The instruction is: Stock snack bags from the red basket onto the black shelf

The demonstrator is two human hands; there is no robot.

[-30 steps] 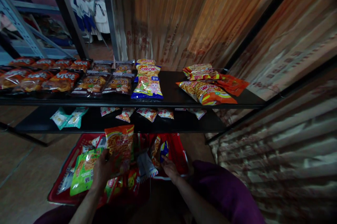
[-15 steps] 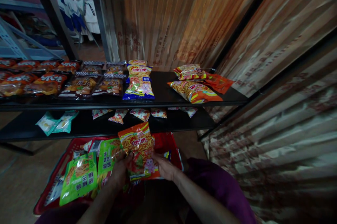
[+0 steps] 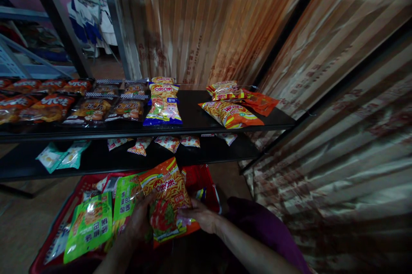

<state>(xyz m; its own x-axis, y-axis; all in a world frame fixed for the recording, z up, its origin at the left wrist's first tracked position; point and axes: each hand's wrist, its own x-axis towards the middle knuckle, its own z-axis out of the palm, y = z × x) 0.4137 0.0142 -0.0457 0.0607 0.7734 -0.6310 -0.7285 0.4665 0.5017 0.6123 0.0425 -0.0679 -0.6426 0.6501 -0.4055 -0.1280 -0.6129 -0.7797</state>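
Observation:
Between my hands is an orange and yellow snack bag (image 3: pixel 169 194), tilted, its printed front facing up at me. My left hand (image 3: pixel 141 216) grips its left edge, the fingers partly hidden. On the other side my right hand (image 3: pixel 201 216) holds the lower right edge, thumb over the front. Below the bag sits a red plastic basket (image 3: pixel 210 188). In it lie green snack bags, one at the left (image 3: pixel 90 224) and another nearer my left hand (image 3: pixel 125 196), along with other packets partly covered.
A black shelf (image 3: pixel 189 115) spans the view. It carries dark brown potato-chip packs (image 3: pixel 90 108), orange-topped packs (image 3: pixel 48 106), blue-and-yellow bags (image 3: pixel 163 108) and orange bags (image 3: pixel 231 113). Small packets (image 3: pixel 167 142) and teal packets (image 3: pixel 64 156) lie on the lower shelf (image 3: pixel 106 162). Wrinkled sheeting (image 3: pixel 337 145) hangs at the right.
The snack bag has come slightly lower and nearer, turning a little in my two hands. Both hands still hold it. The view has shifted slightly.

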